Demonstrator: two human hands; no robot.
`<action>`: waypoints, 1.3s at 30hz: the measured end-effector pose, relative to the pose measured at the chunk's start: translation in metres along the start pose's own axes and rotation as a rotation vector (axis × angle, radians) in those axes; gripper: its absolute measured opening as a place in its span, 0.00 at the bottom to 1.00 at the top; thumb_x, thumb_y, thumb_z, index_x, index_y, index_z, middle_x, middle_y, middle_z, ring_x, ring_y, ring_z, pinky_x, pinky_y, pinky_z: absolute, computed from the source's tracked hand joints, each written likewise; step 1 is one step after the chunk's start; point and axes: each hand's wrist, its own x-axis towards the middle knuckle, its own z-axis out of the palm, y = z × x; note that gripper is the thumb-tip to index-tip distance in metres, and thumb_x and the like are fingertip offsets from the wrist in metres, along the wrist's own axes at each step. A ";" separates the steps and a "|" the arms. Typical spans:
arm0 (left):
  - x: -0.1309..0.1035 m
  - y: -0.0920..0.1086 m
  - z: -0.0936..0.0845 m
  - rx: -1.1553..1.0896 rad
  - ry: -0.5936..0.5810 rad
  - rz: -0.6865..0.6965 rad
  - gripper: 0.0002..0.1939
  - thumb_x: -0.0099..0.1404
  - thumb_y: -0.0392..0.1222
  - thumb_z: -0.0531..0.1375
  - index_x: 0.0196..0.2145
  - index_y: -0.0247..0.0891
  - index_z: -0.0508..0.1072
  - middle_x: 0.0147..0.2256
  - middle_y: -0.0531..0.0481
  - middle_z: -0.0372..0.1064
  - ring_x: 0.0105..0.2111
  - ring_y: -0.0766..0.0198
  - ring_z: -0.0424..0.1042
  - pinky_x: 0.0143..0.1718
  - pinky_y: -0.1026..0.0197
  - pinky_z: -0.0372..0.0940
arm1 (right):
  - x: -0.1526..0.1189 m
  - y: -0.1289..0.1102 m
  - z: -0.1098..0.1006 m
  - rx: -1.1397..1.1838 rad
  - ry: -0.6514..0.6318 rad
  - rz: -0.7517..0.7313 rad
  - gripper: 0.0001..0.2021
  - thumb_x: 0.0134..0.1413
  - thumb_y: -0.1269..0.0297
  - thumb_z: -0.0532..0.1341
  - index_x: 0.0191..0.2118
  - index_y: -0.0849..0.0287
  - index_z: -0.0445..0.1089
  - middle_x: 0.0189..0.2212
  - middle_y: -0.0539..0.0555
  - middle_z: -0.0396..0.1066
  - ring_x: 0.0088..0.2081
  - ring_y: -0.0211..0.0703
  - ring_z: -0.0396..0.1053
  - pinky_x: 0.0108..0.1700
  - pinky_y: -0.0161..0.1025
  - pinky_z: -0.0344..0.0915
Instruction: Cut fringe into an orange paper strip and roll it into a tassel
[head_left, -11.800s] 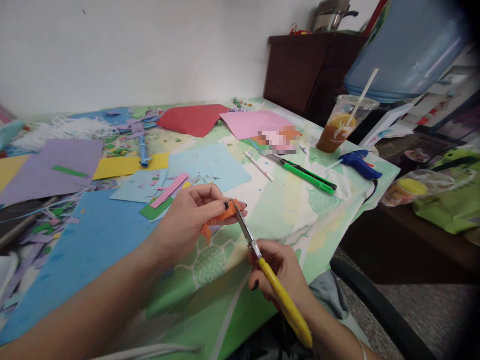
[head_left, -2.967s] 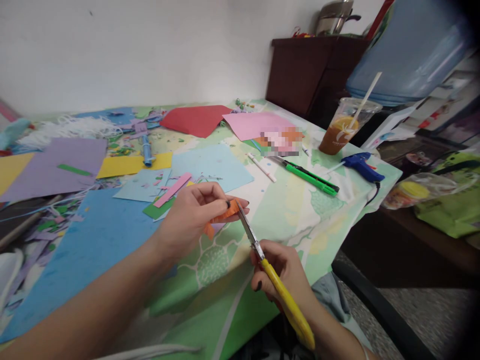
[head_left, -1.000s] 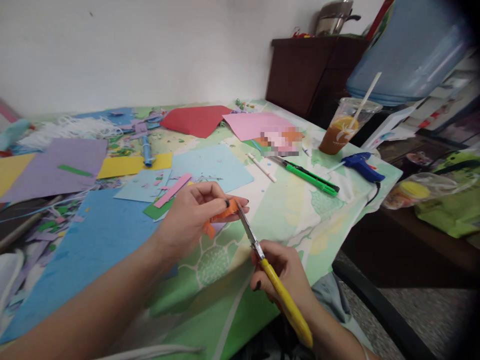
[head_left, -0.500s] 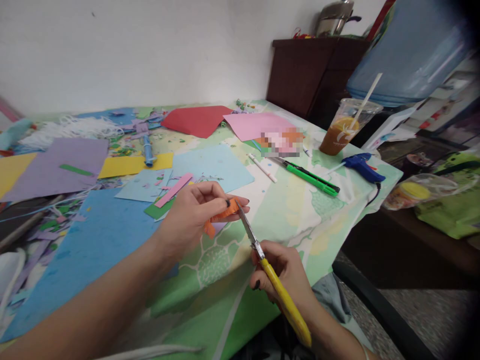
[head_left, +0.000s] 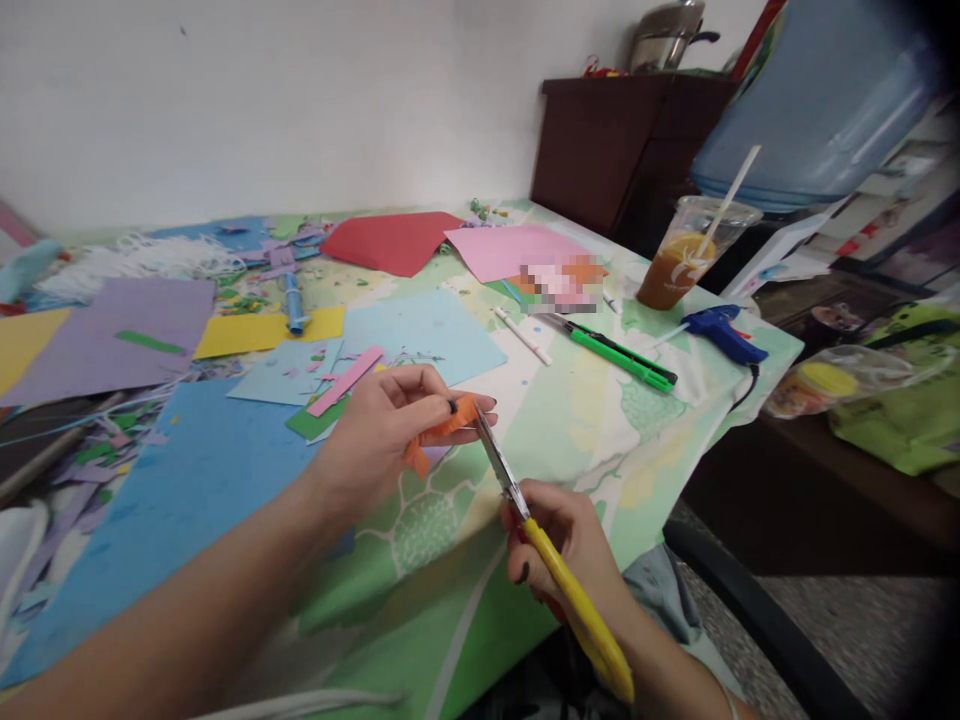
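Observation:
Between the thumb and fingers of my left hand (head_left: 409,410) is a fringed orange paper strip (head_left: 459,416), its cut end hanging below the palm. My right hand (head_left: 566,535) grips yellow-handled scissors (head_left: 574,600). Their blades point up and away from me, with the tips at the strip's right end beside my left fingertips. Whether the blades are fully closed is hard to make out. Under and behind my left hand lie a pink paper strip (head_left: 346,381), a green paper piece (head_left: 306,423) and light blue sheets (head_left: 431,335).
A green utility knife (head_left: 622,357), a white pen (head_left: 523,335) and a blue glue gun (head_left: 724,333) lie to the right. Near the table edge stands a drink cup (head_left: 675,265) with a straw. Blue paper (head_left: 187,510), purple paper (head_left: 150,320) and many scraps cover the left side.
The scissors' handles have spread slightly, the yellow one shifting down and right. My left hand and the orange strip stay almost in place.

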 end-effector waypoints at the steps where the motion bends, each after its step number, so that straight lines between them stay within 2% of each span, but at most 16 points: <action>1: 0.000 0.000 0.000 -0.001 0.001 0.000 0.09 0.57 0.31 0.60 0.20 0.34 0.67 0.30 0.45 0.78 0.39 0.56 0.77 0.40 0.56 0.72 | 0.000 0.000 0.000 0.010 -0.001 -0.001 0.21 0.32 0.55 0.73 0.24 0.59 0.61 0.17 0.43 0.53 0.17 0.28 0.47 0.16 0.28 0.44; 9: 0.001 -0.001 -0.002 0.016 -0.001 0.003 0.09 0.57 0.33 0.61 0.20 0.35 0.67 0.32 0.45 0.78 0.40 0.55 0.76 0.42 0.54 0.71 | -0.001 -0.001 0.001 0.001 0.016 0.026 0.22 0.30 0.56 0.73 0.23 0.59 0.61 0.17 0.43 0.53 0.17 0.29 0.47 0.13 0.27 0.43; 16: 0.000 -0.001 -0.001 0.029 0.015 0.001 0.09 0.54 0.34 0.62 0.20 0.36 0.67 0.32 0.45 0.78 0.40 0.53 0.76 0.45 0.50 0.69 | 0.000 -0.006 0.003 -0.033 0.027 0.045 0.24 0.28 0.52 0.73 0.22 0.59 0.59 0.16 0.44 0.52 0.17 0.29 0.47 0.13 0.28 0.44; 24: 0.000 0.000 0.000 0.028 0.014 0.000 0.09 0.54 0.34 0.62 0.20 0.36 0.66 0.32 0.44 0.78 0.41 0.53 0.76 0.45 0.50 0.69 | -0.001 -0.005 0.003 -0.039 0.038 0.037 0.23 0.29 0.53 0.73 0.22 0.59 0.60 0.16 0.43 0.50 0.18 0.30 0.46 0.15 0.29 0.43; 32: 0.000 -0.001 -0.002 0.044 0.009 0.011 0.09 0.56 0.34 0.61 0.20 0.36 0.67 0.31 0.45 0.78 0.41 0.55 0.76 0.43 0.53 0.70 | 0.000 -0.006 0.004 -0.075 0.055 0.070 0.20 0.29 0.58 0.74 0.22 0.59 0.61 0.16 0.42 0.50 0.17 0.29 0.46 0.14 0.28 0.42; 39: 0.000 0.000 -0.002 0.048 0.013 0.016 0.09 0.55 0.34 0.61 0.20 0.36 0.67 0.31 0.45 0.78 0.41 0.53 0.76 0.43 0.52 0.70 | 0.001 -0.003 0.004 -0.112 0.064 0.060 0.20 0.29 0.58 0.74 0.22 0.59 0.61 0.15 0.42 0.50 0.17 0.29 0.45 0.14 0.28 0.42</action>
